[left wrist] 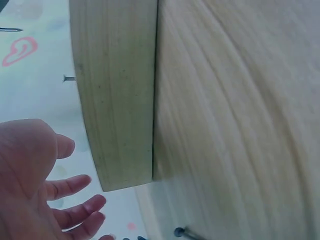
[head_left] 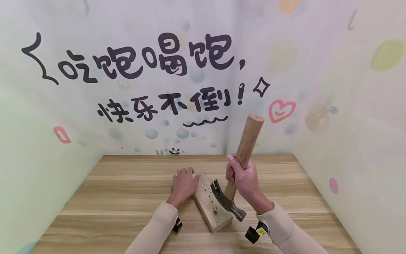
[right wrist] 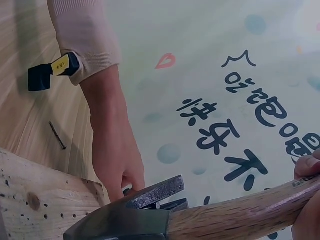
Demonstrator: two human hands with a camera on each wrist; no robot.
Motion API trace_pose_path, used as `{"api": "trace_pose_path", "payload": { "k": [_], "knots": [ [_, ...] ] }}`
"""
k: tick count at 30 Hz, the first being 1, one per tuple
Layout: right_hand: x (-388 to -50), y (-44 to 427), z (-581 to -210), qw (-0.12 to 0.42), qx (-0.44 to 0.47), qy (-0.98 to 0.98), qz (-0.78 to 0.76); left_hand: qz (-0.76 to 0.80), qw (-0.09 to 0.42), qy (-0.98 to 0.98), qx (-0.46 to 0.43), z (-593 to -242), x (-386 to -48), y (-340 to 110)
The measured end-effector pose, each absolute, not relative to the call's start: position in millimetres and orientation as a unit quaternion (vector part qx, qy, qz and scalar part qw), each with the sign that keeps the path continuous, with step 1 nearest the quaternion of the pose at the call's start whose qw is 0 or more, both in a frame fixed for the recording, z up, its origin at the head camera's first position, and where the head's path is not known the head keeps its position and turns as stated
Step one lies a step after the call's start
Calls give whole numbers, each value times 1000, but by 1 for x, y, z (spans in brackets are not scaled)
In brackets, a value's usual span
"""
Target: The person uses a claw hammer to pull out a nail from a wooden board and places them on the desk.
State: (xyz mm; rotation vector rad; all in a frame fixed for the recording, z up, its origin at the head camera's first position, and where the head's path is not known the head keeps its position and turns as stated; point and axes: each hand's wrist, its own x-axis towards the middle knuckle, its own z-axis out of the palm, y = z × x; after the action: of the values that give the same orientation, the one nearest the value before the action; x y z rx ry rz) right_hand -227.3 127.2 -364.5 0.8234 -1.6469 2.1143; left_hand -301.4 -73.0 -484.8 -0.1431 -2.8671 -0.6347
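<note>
A pale wooden block point(head_left: 209, 203) pitted with small holes lies on the table. In the left wrist view a nail point(left wrist: 69, 78) sticks out of the block point(left wrist: 117, 100). My left hand point(head_left: 184, 185) is at the block's far end, its fingers loosely bent and holding nothing point(left wrist: 55, 195); whether it touches the wood is unclear. My right hand point(head_left: 244, 176) grips the wooden handle of a claw hammer point(head_left: 250, 141), handle end up, metal head low over the block's right side. In the right wrist view the hammer's claw point(right wrist: 157, 192) overlaps my left hand point(right wrist: 117, 165).
A loose nail point(right wrist: 57, 135) lies on the wood-grain table point(head_left: 111, 197) left of the block. Another nail point(left wrist: 11, 30) shows at the left wrist view's edge; what holds it is hidden. A printed backdrop point(head_left: 158, 21) stands behind, with pale walls at both sides.
</note>
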Motion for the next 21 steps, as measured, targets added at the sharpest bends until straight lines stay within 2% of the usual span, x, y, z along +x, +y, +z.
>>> {"api": "trace_pose_path", "payload": {
  "k": [15,18,21],
  "knots": [
    [-229,133,-354,164,295,-578,743,-249,159,-950,-97,-464,-277,-78],
    [-230,136,-349,160,308,-572,743,-277,154,-940,-129,-460,-273,-80],
    [-231,139,-346,155,323,-563,745,-317,123,-924,-174,-457,-268,-81]
  ]
}}
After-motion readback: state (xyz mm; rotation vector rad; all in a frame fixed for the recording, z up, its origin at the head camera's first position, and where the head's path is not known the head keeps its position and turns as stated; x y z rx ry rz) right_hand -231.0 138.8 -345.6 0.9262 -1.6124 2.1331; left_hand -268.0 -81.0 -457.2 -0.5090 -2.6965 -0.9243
